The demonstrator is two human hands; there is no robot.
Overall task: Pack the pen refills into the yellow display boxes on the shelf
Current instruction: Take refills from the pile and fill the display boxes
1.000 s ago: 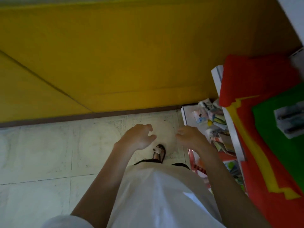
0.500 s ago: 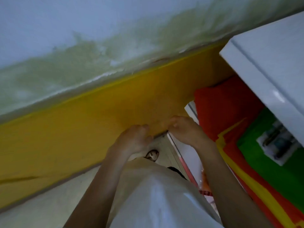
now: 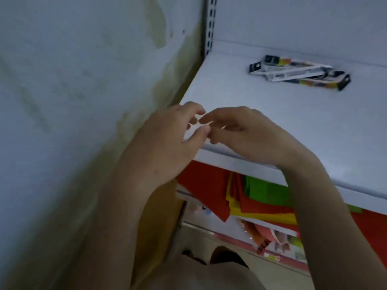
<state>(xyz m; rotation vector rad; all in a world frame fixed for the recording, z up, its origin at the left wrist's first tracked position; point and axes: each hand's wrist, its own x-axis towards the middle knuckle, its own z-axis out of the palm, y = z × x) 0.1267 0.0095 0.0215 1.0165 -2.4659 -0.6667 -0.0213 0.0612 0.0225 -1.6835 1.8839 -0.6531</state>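
Observation:
A few flat pen refill packs (image 3: 297, 73) with colourful printed ends lie in a loose pile at the back of a white shelf (image 3: 314, 126). No yellow display box is in view. My left hand (image 3: 167, 141) and my right hand (image 3: 243, 135) hover together over the shelf's front left corner, fingertips almost touching. The fingers of both are loosely curled and I see nothing held between them. The packs lie well beyond and to the right of both hands.
A stained white wall (image 3: 83, 80) rises on the left, meeting the slotted shelf upright (image 3: 209, 26). Below the shelf lie red, yellow and green paper sheets (image 3: 251, 197). Lower shelves hold packaged goods (image 3: 272, 239).
The view has swung up from the floor and yellow wall band to the white shelf. Both hands have risen to shelf level and drawn closer together.

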